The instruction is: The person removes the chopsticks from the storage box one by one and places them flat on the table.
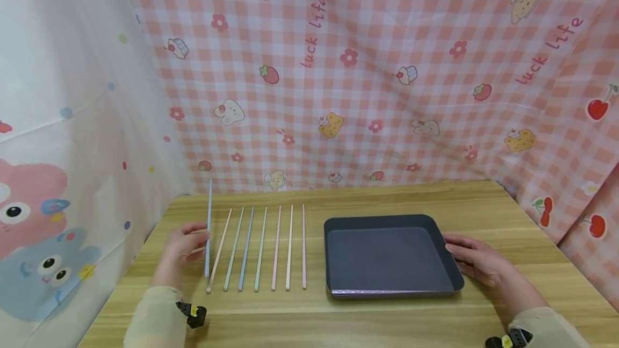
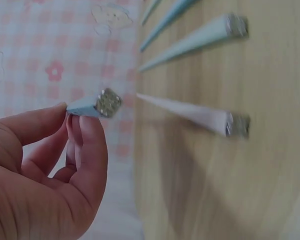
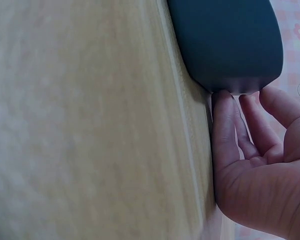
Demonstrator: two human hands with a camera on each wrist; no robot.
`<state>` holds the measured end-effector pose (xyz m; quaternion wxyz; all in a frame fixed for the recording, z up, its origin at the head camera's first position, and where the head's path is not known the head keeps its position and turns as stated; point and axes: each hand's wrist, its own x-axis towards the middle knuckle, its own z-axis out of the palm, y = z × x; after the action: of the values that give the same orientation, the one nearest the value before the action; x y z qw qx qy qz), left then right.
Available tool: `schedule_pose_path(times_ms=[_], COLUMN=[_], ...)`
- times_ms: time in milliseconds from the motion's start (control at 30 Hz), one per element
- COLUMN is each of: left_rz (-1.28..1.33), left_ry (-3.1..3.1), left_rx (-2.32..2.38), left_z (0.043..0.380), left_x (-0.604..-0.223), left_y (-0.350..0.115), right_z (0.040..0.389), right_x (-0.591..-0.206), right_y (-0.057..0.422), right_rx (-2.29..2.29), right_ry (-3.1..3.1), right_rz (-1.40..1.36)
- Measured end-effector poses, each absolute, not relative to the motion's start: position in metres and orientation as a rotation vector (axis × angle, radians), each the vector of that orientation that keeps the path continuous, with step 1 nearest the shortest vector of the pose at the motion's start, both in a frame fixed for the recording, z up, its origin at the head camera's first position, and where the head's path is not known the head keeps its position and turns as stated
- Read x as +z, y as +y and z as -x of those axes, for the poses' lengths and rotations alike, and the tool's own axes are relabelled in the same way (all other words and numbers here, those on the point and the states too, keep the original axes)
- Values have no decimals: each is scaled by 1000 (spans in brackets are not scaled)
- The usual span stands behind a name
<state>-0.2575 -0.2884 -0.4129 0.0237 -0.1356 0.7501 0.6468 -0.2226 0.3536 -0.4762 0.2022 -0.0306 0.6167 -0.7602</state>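
My left hand (image 1: 186,243) pinches a pale blue chopstick (image 1: 209,230) between thumb and fingers, raised at the left end of a row of chopsticks. In the left wrist view, its glittery square end (image 2: 109,102) points toward the camera. A light pink chopstick (image 2: 195,112) lies beside it on the table. At the right, my right hand (image 1: 476,259) holds the right side of a dark grey baking tray (image 1: 387,259). The right wrist view shows the thumb at the tray's rim (image 3: 276,65) and the other fingertips against its outer wall.
Several green, blue and pink chopsticks (image 1: 259,248) lie side by side between the left hand and the tray. The wooden table (image 1: 271,321) reaches back to a pink checked cloth (image 1: 338,95). A white patterned cloth (image 1: 87,95) hangs at the left.
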Motion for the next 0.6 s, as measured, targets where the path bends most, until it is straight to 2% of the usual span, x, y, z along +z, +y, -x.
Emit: schedule_pose_path(times_ms=[600], left_rz=[427], left_ry=[2476], left_rx=[1740], left_z=[259], left_x=[-433], left_y=[-308], right_z=[222], right_x=[-474], right_y=[352], right_rx=[-2117], right_ry=[1730], right_rz=[42])
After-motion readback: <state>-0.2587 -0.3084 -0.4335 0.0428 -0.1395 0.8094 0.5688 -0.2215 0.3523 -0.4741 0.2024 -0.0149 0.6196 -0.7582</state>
